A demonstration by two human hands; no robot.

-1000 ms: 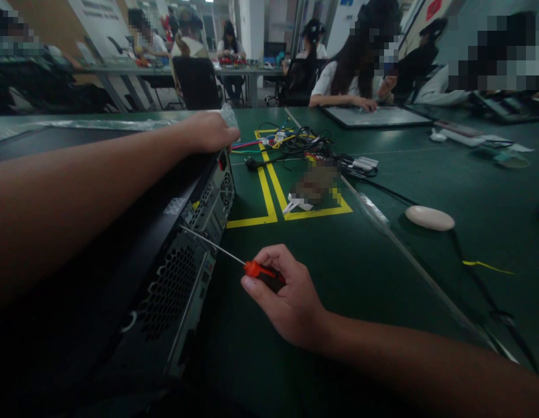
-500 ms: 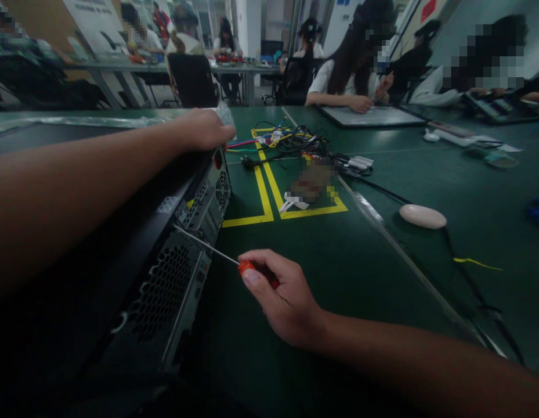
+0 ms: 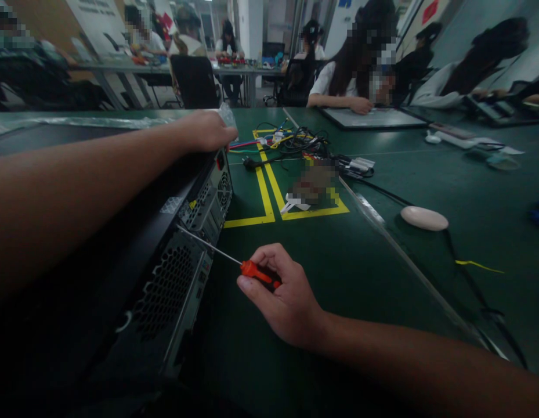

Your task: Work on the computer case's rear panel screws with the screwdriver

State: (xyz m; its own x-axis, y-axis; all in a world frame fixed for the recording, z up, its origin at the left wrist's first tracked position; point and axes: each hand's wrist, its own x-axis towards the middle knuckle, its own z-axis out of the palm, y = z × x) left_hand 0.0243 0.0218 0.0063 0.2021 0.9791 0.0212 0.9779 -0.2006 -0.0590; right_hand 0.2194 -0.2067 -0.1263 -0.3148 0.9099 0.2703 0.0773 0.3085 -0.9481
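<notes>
Case (image 3: 165, 284) at L on green table (image 3: 365, 296). Blk chair (image 3: 194, 81), ppl (image 3: 228, 46) at desk (image 3: 260, 70) in bkgd. L hand (image 3: 208, 131) on case's top far corner, can't tell if gripping. Orange-blk driver (image 3: 260, 275) clamped in R hand (image 3: 290, 296), tip at case rear; hands apart. Then cables (image 3: 301, 140), yellow tape (image 3: 315, 215), co-worker (image 3: 324, 90) w/ panel (image 3: 382, 119), white oval (image 3: 424, 218).

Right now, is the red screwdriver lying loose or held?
Held: the right hand grips the red screwdriver, and it points at the back of the computer. I can't tell if its tip touches.
</notes>
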